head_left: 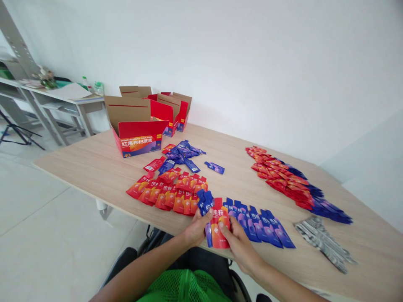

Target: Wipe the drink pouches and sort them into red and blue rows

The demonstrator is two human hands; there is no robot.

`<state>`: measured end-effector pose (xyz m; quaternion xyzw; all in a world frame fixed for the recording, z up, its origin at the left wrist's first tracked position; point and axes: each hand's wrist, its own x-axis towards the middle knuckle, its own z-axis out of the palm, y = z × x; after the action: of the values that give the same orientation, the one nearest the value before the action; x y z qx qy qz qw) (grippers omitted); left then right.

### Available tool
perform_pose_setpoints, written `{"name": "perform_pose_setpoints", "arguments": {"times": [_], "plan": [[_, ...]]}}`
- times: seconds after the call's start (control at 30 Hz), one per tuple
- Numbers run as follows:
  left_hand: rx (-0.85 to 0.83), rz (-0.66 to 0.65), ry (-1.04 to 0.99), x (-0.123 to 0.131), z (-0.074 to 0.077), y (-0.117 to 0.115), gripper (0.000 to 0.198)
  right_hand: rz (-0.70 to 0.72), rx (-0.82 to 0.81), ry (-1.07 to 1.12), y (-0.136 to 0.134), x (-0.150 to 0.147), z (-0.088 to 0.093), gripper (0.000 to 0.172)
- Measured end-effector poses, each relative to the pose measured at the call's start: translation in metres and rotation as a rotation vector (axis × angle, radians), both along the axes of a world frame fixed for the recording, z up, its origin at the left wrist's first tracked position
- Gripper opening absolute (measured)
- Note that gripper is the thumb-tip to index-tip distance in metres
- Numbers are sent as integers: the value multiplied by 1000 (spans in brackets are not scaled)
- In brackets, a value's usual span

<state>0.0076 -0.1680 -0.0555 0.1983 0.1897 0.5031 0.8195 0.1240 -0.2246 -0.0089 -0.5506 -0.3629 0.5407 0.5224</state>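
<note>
At the table's front edge my left hand (198,227) is closed on blue pouches (208,204), their necks pointing away from me. My right hand (238,239) grips a red pouch (221,226), its thumb across the front; the red pouch overlaps the blue ones. Left of my hands lie overlapping rows of red pouches (166,195). To the right, a fanned row of blue pouches (263,226) reaches close to my right hand. Behind the red rows is a loose heap of blue pouches (182,152), and a single blue pouch (215,167) lies apart.
Open red cartons (140,140) stand at the back left of the wooden table (94,167). Long stacks of red and blue pouches (286,176) lie on the right, with a striped grey glove (324,241) in front. A side desk (72,98) is at far left.
</note>
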Motion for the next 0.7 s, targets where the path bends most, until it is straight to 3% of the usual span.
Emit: {"name": "perform_pose_setpoints", "arguments": {"times": [0.23,0.4,0.53,0.7], "plan": [[-67,-29,-30,1,-1,3,51,179,-72,-124,11,31,19,47],[-106,-78,-79,2,-7,6,48,50,-7,-231,23,53,33,45],[-97,-138,-44,0,-8,6,46,-99,-154,-63,46,58,45,34],[-58,-180,-48,-4,1,5,44,-48,-340,142,83,45,47,38]]}}
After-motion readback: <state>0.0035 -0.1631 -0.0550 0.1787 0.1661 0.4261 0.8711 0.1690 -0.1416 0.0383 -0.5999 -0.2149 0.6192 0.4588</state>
